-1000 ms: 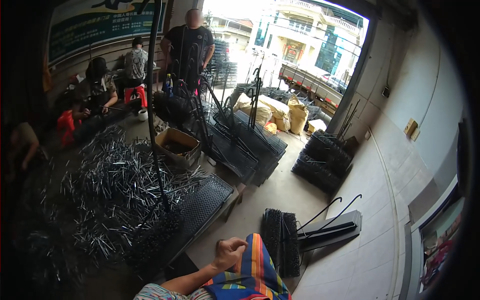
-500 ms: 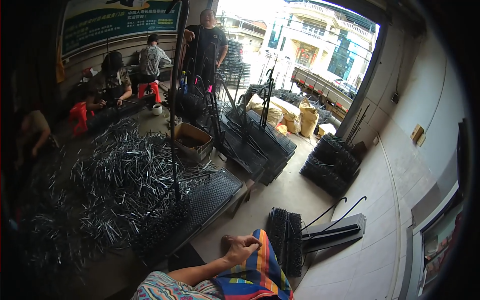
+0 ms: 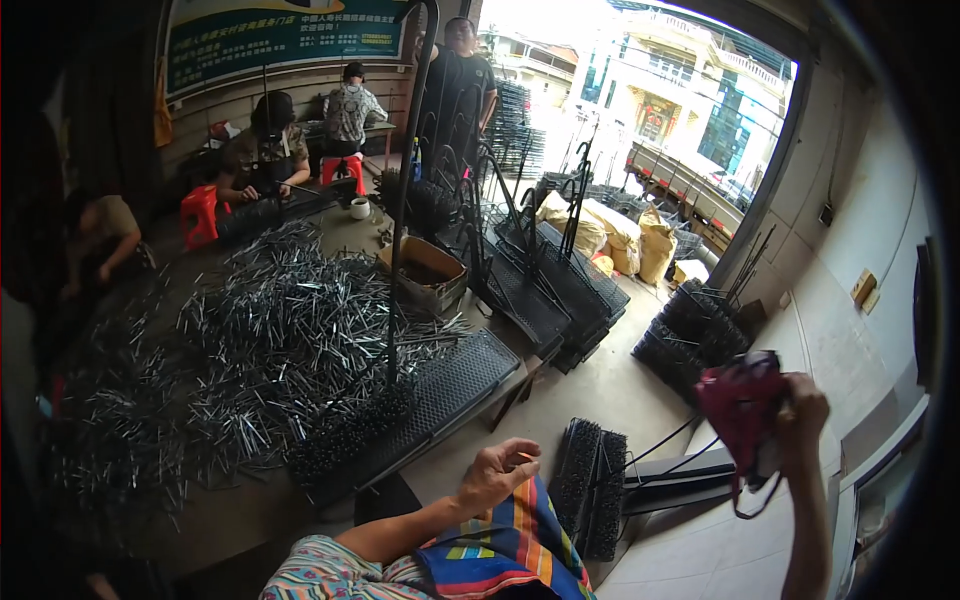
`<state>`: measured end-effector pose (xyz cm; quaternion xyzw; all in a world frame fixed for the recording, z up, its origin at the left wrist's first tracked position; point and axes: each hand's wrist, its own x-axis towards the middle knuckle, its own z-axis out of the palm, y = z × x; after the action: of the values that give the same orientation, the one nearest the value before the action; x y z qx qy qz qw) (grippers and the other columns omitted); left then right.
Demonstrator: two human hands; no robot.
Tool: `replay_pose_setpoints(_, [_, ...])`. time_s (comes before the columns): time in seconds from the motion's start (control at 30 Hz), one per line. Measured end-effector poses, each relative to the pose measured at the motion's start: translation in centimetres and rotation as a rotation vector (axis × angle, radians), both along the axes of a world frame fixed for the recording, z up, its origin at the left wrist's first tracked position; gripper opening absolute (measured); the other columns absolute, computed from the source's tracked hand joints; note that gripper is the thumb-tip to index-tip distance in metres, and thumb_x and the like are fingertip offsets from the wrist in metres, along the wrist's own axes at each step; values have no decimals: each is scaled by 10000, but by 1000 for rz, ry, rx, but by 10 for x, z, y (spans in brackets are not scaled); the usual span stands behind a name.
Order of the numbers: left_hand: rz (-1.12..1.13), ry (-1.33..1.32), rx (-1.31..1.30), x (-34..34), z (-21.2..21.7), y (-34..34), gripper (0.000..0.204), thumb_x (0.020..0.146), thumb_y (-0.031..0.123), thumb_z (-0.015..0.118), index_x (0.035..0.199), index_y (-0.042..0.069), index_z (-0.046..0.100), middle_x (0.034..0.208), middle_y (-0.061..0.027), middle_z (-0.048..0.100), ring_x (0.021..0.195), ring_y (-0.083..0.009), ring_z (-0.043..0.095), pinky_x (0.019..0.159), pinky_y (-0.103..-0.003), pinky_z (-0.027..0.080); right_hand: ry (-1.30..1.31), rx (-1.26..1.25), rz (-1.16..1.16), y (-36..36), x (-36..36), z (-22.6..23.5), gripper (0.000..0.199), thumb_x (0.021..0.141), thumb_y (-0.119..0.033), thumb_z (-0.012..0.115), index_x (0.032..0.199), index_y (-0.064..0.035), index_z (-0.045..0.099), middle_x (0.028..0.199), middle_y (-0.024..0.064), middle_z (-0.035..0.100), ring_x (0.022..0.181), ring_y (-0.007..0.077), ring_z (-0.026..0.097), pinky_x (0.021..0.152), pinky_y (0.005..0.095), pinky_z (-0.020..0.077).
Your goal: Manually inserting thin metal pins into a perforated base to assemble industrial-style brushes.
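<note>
On the right, my raised right hand (image 3: 803, 412) is closed on a dark red pouch-like item (image 3: 735, 405), with a thin dark strap hanging in a loop below it. Its exact kind cannot be made out. My left hand (image 3: 497, 474) hovers over my lap, just above the striped apron (image 3: 490, 550). Its fingers are loosely bent and apart, and nothing shows in them. Between the two hands, on the floor, stand dark bristled brush blocks (image 3: 590, 480) with long hooked rods.
A heap of thin metal strips (image 3: 300, 340) covers the table at left. At its near edge lies a perforated black panel (image 3: 465, 375) with a tall rod (image 3: 398, 220). Behind are a carton (image 3: 430, 280), stacked panels (image 3: 570, 290), sacks (image 3: 655, 245) and several other people.
My right hand has come into view at right with the dark red item. My left hand's fingers have loosened. The view has shifted, moving the scene rightward and down.
</note>
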<state>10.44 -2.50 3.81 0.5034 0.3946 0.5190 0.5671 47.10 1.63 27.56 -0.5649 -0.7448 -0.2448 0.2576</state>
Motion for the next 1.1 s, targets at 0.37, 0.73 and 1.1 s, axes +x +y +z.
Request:
replay_pose_setpoints(0.37, [671, 508, 197, -80, -8, 15, 678, 778, 346, 764, 1271, -19, 477, 1152, -170, 584, 1019, -237, 617, 851, -356, 511, -240, -20, 1274, 88, -243, -218, 402, 667, -318, 650, 969, -52, 627, 786, 23, 525, 651, 168, 565, 545, 311, 440])
replay_pose_setpoints(0.73, [364, 509, -434, -78, -147, -67, 443, 670, 213, 721, 1055, 12, 633, 912, -137, 682, 844, -229, 662, 764, -345, 527, -110, -262, 1814, 51, -288, -356, 339, 688, -225, 627, 991, -73, 615, 835, 36, 571, 727, 179, 610, 603, 302, 491])
replay_pose_setpoints(1.1, [408, 586, -515, -39, -114, -106, 441, 709, 169, 690, 1124, 30, 635, 874, -125, 688, 777, -161, 660, 690, -299, 523, 91, -502, 1921, 51, -263, -359, 378, 765, -207, 695, 1076, -34, 570, 814, 59, 571, 672, 204, 603, 570, 327, 474])
